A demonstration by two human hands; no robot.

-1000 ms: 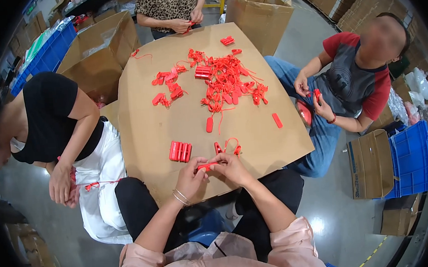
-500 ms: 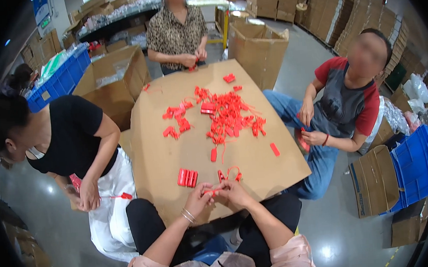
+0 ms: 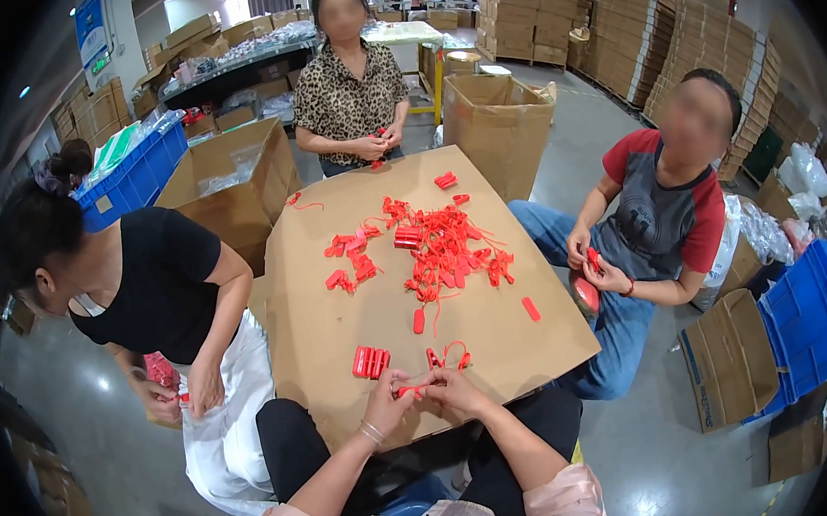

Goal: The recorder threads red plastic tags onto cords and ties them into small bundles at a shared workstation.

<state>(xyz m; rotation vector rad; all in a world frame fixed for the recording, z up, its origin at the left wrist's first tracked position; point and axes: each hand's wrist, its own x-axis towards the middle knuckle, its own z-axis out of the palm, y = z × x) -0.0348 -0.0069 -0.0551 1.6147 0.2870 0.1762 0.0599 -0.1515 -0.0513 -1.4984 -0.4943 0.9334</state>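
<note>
Both hands meet at the near edge of the cardboard-topped table [image 3: 321,312]. A small red plastic piece [image 3: 409,391] is pinched between them, its shape partly covered by fingers. My left hand [image 3: 388,404], a bracelet at its wrist, grips the piece from the left. From the right, my right hand [image 3: 455,392] has its fingertips closed on it. Just beyond my hands lies a red piece with a looped thin strap [image 3: 457,355]. A neat row of red plastic pieces [image 3: 371,362] sits to the left of that.
A heap of red strapped pieces [image 3: 446,241] covers the table's middle, with a flat red tag [image 3: 530,308] to its right. Three co-workers sit or stand around the table, handling red pieces. Open cardboard boxes [image 3: 495,123], blue crates [image 3: 820,316] and stacked cartons surround us.
The view has tilted upward, so the table sits lower in the picture. My hands keep hold of the red piece. The left co-worker's hands have drawn their red piece in close.
</note>
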